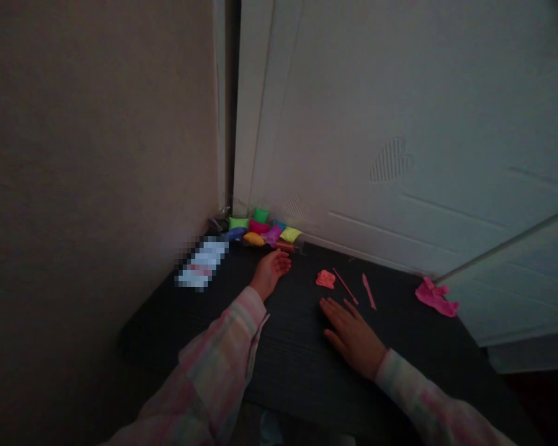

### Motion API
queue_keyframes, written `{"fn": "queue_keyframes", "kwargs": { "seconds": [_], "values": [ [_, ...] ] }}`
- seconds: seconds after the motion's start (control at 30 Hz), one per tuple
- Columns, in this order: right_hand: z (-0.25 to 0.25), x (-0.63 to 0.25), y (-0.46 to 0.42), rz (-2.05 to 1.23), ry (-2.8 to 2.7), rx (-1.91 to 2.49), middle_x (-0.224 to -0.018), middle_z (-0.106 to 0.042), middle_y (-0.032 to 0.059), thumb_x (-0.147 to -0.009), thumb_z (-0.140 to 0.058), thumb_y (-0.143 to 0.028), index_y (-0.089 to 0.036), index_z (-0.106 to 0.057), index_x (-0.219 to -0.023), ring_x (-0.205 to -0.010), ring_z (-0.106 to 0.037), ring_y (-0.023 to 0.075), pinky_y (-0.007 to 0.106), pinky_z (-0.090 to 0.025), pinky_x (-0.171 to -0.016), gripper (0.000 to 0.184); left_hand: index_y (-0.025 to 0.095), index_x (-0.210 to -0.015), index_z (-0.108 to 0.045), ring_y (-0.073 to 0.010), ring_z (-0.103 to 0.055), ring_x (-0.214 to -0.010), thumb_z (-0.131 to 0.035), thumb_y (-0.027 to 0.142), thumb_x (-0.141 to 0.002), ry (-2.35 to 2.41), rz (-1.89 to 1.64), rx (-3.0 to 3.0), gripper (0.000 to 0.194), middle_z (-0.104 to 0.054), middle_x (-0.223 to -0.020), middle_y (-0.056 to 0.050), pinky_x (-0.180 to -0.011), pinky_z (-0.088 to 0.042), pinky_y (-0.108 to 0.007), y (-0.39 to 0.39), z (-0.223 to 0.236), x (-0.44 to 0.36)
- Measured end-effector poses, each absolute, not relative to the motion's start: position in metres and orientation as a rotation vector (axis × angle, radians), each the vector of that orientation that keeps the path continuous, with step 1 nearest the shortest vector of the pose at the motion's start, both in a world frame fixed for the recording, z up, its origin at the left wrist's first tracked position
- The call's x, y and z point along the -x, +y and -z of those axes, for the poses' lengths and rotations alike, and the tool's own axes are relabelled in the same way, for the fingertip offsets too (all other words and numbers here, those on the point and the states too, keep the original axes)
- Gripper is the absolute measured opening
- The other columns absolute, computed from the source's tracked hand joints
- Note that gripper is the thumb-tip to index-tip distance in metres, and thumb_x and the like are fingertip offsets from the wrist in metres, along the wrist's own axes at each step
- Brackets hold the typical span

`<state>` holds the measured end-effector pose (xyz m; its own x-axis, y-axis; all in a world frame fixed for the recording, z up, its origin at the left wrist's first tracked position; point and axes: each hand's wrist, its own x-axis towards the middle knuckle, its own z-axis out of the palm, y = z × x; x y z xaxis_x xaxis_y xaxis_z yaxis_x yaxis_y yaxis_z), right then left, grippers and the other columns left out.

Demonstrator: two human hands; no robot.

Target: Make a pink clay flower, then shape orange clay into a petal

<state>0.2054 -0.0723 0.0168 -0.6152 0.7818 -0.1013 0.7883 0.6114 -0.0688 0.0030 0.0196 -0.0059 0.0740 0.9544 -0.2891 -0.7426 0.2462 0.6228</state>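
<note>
My left hand (270, 272) is turned on its side over the table, fingers apart and holding nothing, just in front of a row of small colourful packets. Among these are a yellow packet (290, 234), an orange packet (253, 238) and a purple packet (272, 235). Palm down on the dark table (288, 353), my right hand (353, 337) has its fingers stretched out. Beyond its fingertips lie a flattened orange-pink lump (325, 279) that looks like modelling clay, a thin pink stick tool (345, 286) and a pink knife-shaped tool (369, 292).
A crumpled bright pink piece (436, 297) lies near the table's right edge. At the left is a blurred-out white sheet (203, 263). A wall (97, 155) bounds the left side, and a white panel (335, 124) with embossed hearts stands behind the table.
</note>
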Motion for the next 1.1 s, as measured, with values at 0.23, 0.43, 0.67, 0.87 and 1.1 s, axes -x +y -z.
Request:
{"fn": "queue_keyframes", "kwargs": {
  "seconds": [0.23, 0.43, 0.67, 0.87, 1.1],
  "values": [
    [-0.021, -0.148, -0.089, 0.255, 2.871, -1.169, -0.13, -0.031, 0.0063, -0.079, -0.027, -0.045, -0.019, -0.025, -0.125, -0.118, -0.028, 0.0172, 0.039, -0.02, -0.097, 0.052, 0.011, -0.062, -0.056, -0.0102, -0.054, -0.051, -0.046, 0.021, -0.071, 0.699, -1.323, -0.339, 0.017, -0.057, -0.053, -0.004, -0.053, -0.041, -0.022, 0.024, 0.007, -0.004],
    [-0.014, -0.171, -0.05, 0.24, 2.742, -1.583, -0.127, -0.035, 0.0112, -0.08, -0.027, -0.044, -0.014, -0.031, -0.123, -0.117, -0.03, 0.0213, 0.042, -0.021, -0.095, 0.053, 0.013, -0.065, -0.055, -0.0081, -0.053, -0.053, -0.039, 0.026, -0.074, 0.776, -1.298, -0.436, 0.022, -0.056, -0.055, -0.001, -0.055, -0.042, -0.021, 0.019, 0.004, 0.001],
    [-0.025, -0.176, -0.106, 0.365, 2.869, -1.145, -0.129, -0.032, 0.0061, -0.077, -0.026, -0.051, -0.019, -0.025, -0.125, -0.118, -0.027, 0.0191, 0.042, -0.017, -0.097, 0.057, 0.011, -0.063, -0.056, -0.0096, -0.053, -0.051, -0.043, 0.023, -0.072, 0.707, -1.305, -0.383, 0.02, -0.056, -0.054, -0.003, -0.052, -0.041, -0.021, 0.024, 0.004, -0.004],
    [-0.016, -0.155, -0.069, 0.234, 2.882, -1.366, -0.129, -0.032, 0.0088, -0.08, -0.025, -0.046, -0.017, -0.028, -0.124, -0.118, -0.026, 0.02, 0.041, -0.018, -0.097, 0.053, 0.012, -0.064, -0.055, -0.0087, -0.053, -0.052, -0.041, 0.025, -0.073, 0.749, -1.302, -0.386, 0.021, -0.056, -0.054, -0.002, -0.054, -0.041, -0.02, 0.02, 0.005, 0.0],
    [-0.02, -0.212, -0.082, 0.103, 2.797, -1.278, -0.131, -0.026, 0.0088, -0.078, -0.03, -0.047, -0.018, -0.021, -0.127, -0.12, -0.023, 0.0212, 0.043, -0.019, -0.096, 0.057, 0.009, -0.063, -0.056, -0.0105, -0.054, -0.05, -0.043, 0.022, -0.072, 0.696, -1.328, -0.326, 0.02, -0.056, -0.052, -0.004, -0.052, -0.04, -0.022, 0.023, 0.008, -0.001]
  ]
}}
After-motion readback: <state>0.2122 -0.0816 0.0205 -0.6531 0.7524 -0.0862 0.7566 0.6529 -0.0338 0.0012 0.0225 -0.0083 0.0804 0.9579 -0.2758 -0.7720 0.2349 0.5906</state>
